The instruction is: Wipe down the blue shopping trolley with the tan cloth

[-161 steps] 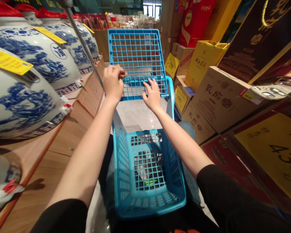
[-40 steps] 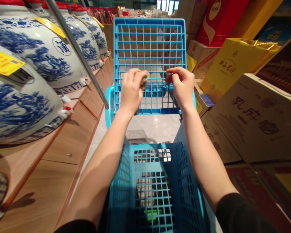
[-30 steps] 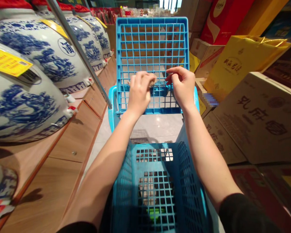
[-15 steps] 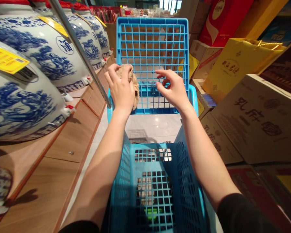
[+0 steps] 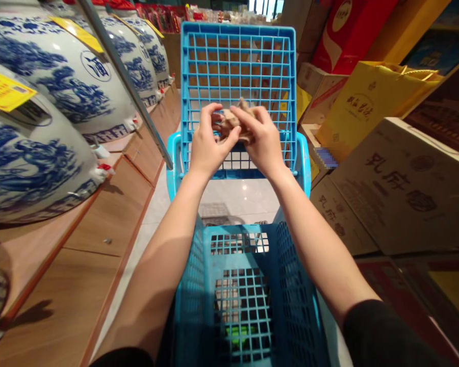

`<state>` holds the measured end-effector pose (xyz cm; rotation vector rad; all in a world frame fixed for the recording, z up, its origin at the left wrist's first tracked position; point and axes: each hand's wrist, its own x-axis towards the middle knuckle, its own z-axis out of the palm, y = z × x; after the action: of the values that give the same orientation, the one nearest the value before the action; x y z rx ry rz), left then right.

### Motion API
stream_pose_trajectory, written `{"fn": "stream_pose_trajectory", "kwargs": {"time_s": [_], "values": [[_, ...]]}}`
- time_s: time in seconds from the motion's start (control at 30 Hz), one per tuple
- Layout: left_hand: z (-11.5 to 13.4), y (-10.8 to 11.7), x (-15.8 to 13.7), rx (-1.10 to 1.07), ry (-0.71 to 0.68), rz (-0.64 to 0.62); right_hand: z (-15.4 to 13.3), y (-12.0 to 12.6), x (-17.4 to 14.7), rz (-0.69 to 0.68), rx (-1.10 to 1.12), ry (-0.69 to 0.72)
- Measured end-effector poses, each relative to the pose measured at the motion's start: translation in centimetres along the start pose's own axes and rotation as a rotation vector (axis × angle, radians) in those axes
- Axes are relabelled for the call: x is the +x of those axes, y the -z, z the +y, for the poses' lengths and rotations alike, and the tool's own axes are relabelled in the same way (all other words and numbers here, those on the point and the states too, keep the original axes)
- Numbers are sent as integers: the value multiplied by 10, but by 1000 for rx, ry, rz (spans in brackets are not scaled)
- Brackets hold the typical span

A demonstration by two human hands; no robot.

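A crumpled tan cloth [image 5: 231, 120] is bunched up between my two hands, in front of the blue plastic grid flap [image 5: 238, 28] of a shopping cart. My right hand [image 5: 263, 140] grips the cloth from the right, its fingers over the top. From the other side my left hand [image 5: 208, 145] has its fingers curled at the cloth's left edge, with the thumb reaching across below it. Parts of the cloth are hidden by the fingers. Below my forearms lies the cart's blue basket [image 5: 233, 261], with something bright green [image 5: 239, 334] showing through its grid bottom.
Large blue-and-white porcelain jars [image 5: 61, 76] with yellow tags line a wooden cabinet [image 5: 95, 224] on the left. A metal pole [image 5: 132, 92] slants up from the cart's left side. On the right stand stacked cartons [image 5: 416, 188] and a yellow gift bag [image 5: 363, 102].
The cloth has moved from the flap's left edge to its middle. My left hand has shifted right with it, and my right hand, empty before, has come in and taken hold.
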<state>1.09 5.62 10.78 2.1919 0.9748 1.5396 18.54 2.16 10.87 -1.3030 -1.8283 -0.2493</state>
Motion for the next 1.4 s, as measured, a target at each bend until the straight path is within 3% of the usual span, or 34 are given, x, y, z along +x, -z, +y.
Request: {"fn": "stream_pose_trajectory", "kwargs": {"time_s": [0.1, 0.17, 0.27, 0.43, 0.53, 0.67, 0.83, 0.93, 1.07, 1.17, 1.4], "values": [[-4, 5, 1, 45, -10, 45, 38, 18, 1, 265, -42, -89], [-11, 9, 2, 91, -14, 84, 55, 24, 2, 372, -81, -130], [-21, 13, 5, 124, 12, 134, 47, 12, 2, 294, -116, -97], [-37, 18, 7, 126, 65, 157, -31, -30, -3, -92, -81, 63], [-47, 23, 9, 142, 59, 149, -53, -40, -1, -170, -66, 95], [-58, 26, 12, 177, 14, 225, -15, -25, 8, -29, -17, 23], [-65, 24, 11, 161, 34, 172, 53, 11, 8, 255, -34, -63], [-65, 22, 10, 133, 52, 163, 49, 11, 2, 228, -23, -105], [-63, 21, 11, 115, 47, 157, 3, -17, -2, 22, -54, -28], [-62, 24, 12, 191, 14, 187, -14, -28, -2, -29, -35, 16], [-61, 24, 11, 235, -1, 212, 50, 6, -2, 242, -62, -127]]}}
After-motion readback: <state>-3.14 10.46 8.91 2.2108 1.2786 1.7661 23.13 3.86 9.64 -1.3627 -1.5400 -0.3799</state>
